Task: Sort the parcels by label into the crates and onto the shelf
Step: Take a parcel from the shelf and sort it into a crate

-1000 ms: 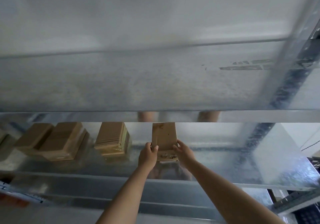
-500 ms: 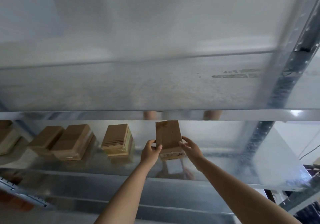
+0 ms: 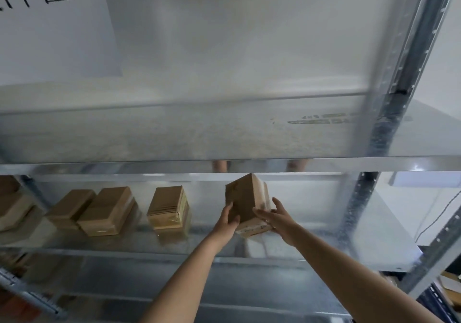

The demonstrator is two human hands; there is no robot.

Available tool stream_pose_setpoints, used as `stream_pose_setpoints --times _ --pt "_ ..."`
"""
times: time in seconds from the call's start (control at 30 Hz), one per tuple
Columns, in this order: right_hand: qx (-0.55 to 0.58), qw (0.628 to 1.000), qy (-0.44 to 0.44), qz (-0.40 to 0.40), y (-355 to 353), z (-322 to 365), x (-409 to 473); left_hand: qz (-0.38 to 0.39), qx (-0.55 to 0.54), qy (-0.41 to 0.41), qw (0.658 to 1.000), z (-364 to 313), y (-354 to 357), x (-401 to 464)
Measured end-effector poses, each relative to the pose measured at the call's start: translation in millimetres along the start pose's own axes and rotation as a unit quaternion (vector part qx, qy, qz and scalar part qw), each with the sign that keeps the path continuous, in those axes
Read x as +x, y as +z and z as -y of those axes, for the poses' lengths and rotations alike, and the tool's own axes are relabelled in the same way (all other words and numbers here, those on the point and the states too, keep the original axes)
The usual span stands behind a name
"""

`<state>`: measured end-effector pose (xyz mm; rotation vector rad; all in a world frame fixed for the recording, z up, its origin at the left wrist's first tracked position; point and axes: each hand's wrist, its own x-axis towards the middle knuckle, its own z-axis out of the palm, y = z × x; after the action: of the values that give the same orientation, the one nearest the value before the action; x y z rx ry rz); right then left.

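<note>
Cardboard parcel (image 3: 245, 199), boxy, gripped by both hands.

a white paper sheet (image 3: 53, 27) at the upper left of the rack carries large handwritten black characters, cut off by the frame edge; the rightmost looks like "区". faint dark printing on the upper shelf board (image 3: 321, 119) is too blurred to read. small dark marks on the near edge of the held parcel (image 3: 249, 204) cannot be read either.
</note>
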<state>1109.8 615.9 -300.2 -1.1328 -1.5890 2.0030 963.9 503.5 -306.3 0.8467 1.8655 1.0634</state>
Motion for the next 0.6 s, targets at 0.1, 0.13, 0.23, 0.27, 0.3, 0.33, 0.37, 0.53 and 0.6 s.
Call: stream_pose_setpoints --times 0.1,0.13,0.23,0.27,0.3,0.33,0.37,0.53,0.6 --pt "-0.061 0.997 -0.031 -0.043 4.1 -1.8 -9.1 -0.026 0.010 -0.023 0.999 -5.6 11.3 -2.1" --pt "-0.088 0.994 -0.039 -0.052 6.0 -4.5 -11.9 -0.032 0.007 -0.040 0.999 -5.3 14.6 -1.4" --pt "-0.164 0.981 -0.071 -0.070 11.3 -11.7 -20.5 -0.041 0.002 -0.058 0.997 -4.0 21.5 2.8" --pt "-0.172 0.978 -0.081 -0.085 11.0 -12.5 -22.6 -0.045 0.005 -0.052 0.998 -4.2 22.7 4.8" --pt "-0.170 0.976 -0.092 -0.103 9.1 -13.6 -24.4 -0.048 0.010 -0.041 0.998 -1.5 23.8 7.8" --pt "-0.161 0.974 -0.100 -0.123 6.7 -15.5 -25.3 -0.049 0.015 -0.029 0.998 0.2 24.7 8.3" --pt "-0.147 0.973 -0.108 -0.142 5.0 -17.4 -27.4 -0.047 0.022 -0.021 0.998 1.4 25.5 8.0" --pt "-0.084 0.972 -0.106 -0.191 -0.4 -19.1 -40.8 -0.033 0.052 -0.002 0.998 -4.8 27.7 -0.6" --pt "-0.082 0.973 -0.114 -0.183 -4.1 -13.7 -46.1 -0.046 0.062 0.010 0.997 -13.1 27.9 -6.8"
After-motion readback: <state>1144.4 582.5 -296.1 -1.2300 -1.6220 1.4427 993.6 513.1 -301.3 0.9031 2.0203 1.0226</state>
